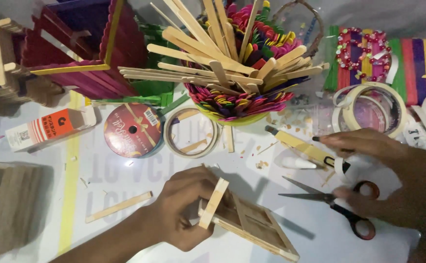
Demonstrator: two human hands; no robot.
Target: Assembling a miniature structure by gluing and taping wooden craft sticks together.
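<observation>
Plainly, head view only:

Left hand: the left hand [181,212] sits near and centre, fingers curled tight around the near-left end of a small stick frame [252,226]; a loose-looking upright stick [214,203] stands at that end, pressed by the thumb.

Frame: tilted, its right end low toward the table [125,170], its left end raised in the grip.

Right hand: the right hand [369,146] lies to the right, fingers stretched nearly flat and only slightly bent, their tips on a yellow cutter [303,145] and a white glue tube [298,163]; I cannot tell whether it truly pinches either one.

Scissors: black-and-red scissors [334,202] lie open just near the right hand, blades pointing left toward the frame.

Risk, frame: the upright stick seems held by pressure alone; a looser thumb could let it tip or slide out of line.

Risk, blades: the right wrist rests almost on the scissor handles, so a careless sweep could catch the open blades or knock them into the frame.

Risk, cutter: its dark tip points far-left, and I cannot tell whether the blade is out; a fingertip sliding along it could be nicked.

Far side: a basket of sticks [232,63] stands in the middle, tape rolls [369,107] to the right, a red ribbon spool [132,130] to the left.
</observation>
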